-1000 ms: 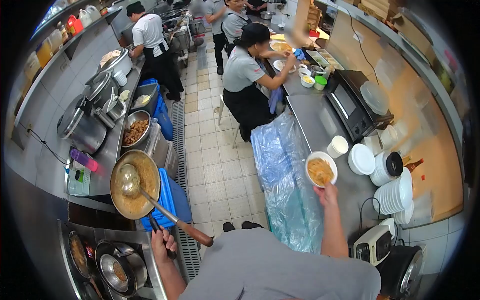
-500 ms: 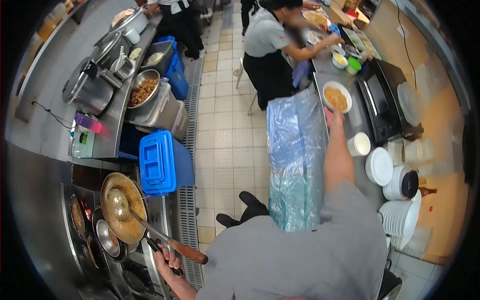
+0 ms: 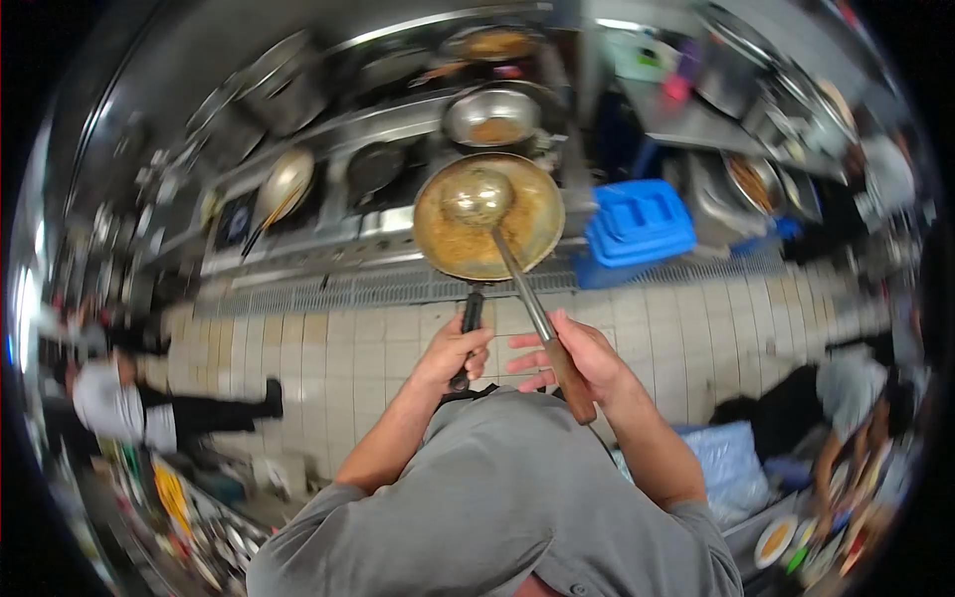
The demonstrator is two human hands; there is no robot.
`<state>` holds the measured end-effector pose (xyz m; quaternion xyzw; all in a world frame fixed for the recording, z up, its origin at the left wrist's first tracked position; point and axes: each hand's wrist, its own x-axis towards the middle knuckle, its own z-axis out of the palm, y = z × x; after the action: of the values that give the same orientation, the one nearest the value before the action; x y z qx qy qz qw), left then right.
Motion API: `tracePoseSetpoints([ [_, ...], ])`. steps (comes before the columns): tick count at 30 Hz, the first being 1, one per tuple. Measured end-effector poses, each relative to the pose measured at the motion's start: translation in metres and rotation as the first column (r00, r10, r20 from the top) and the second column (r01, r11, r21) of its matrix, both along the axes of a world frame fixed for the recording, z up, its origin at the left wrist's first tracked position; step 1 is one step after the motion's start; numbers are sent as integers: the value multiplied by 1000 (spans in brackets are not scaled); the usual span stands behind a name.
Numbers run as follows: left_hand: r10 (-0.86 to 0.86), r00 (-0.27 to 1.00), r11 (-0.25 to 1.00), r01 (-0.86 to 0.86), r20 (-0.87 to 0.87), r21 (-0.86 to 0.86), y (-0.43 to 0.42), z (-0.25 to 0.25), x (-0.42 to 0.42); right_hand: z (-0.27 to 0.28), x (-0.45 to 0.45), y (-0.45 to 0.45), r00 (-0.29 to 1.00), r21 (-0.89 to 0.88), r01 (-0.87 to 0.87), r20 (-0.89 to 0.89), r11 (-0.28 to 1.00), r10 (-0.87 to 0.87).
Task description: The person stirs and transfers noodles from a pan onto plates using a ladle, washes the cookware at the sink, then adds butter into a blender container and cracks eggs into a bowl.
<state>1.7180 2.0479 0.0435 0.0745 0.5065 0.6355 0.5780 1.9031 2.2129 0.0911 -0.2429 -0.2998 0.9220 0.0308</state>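
Note:
My left hand is closed round the black handle of a frying pan, held in front of me and coated inside with brownish sauce. A metal ladle rests with its bowl in the pan, its wooden handle slanting back toward me. Beside that handle is my right hand, fingers spread and apart, the palm at or very near the wood; firm contact cannot be made out.
Ahead is the stove with a metal bowl, a dark pan and a light wok. A blue lidded bin stands right of the pan. People work at far left and right.
The view has turned from the aisle to the stove. My right hand has let go of the white bowl of food and come beside the ladle handle. The pan is now in front of me.

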Motion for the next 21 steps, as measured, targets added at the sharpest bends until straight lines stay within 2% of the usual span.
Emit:
tracePoseSetpoints([
  [2, 91, 995, 995, -92, 27, 28, -47, 0, -27, -6, -53, -27, 962, -48, -259, 74, 965, 262],
  [3, 134, 991, 991, -135, 13, 16, -77, 1, -45, 3, -83, -50, 946, 15, -260, 206, 965, 252],
  [4, 182, 983, 983, -182, -5, -2, -105, 5, -55, 5, -104, -64, 921, 20, -333, 219, 943, 321],
  [6, 280, 960, 959, -279, -14, 37, -164, -7, -85, -5, -153, -90, 881, 301, -466, 240, 832, 407],
  [7, 305, 946, 952, -303, -109, 28, -192, -13, -98, -3, -175, -104, 850, 311, -524, 249, 793, 464],
  [8, 320, 927, 946, -325, -196, 9, -215, -18, -104, -1, -188, -117, 810, 475, -586, 319, 657, 492],
  [9, 376, 908, 924, -382, -184, 6, -237, -14, -110, -1, -200, -131, 774, 608, -622, 382, 493, 505],
  [10, 407, 883, 904, -426, -235, -37, -257, -4, -117, -2, -213, -146, 743, 599, -653, 387, 463, 546],
  [11, 428, 857, 882, -466, -287, -77, -276, 4, -128, -4, -230, -161, 820, 902, -411, 302, 131, 487],
  [12, 464, 837, 860, -504, -291, -78, -294, 7, -138, -6, -250, -174, 865, 972, -43, 151, -229, 479],
  [13, 487, 806, 836, -542, -337, -86, -311, 7, -147, -5, -273, -185, 872, 950, -86, 217, -300, 438],
  [14, 501, 777, 815, -572, -381, -95, -326, 9, -155, -2, -298, -200, 859, 950, -77, 217, -302, 463],
  [16, 541, 743, 784, -615, -394, -84, -351, 17, -180, 2, -349, -221, 861, 937, -177, 296, -301, 413],
  [18, 553, 728, 773, -630, -406, -76, -366, 21, -200, -20, -367, -236, 861, 922, -195, 325, -334, 392],
  [20, 593, 714, 748, -659, -371, -73, -375, 20, -230, -32, -371, -256, 807, 919, -126, 314, -373, 500],
  [21, 602, 707, 742, -667, -371, -69, -379, 16, -245, -31, -378, -261, 759, 956, -199, 289, -214, 583],
])
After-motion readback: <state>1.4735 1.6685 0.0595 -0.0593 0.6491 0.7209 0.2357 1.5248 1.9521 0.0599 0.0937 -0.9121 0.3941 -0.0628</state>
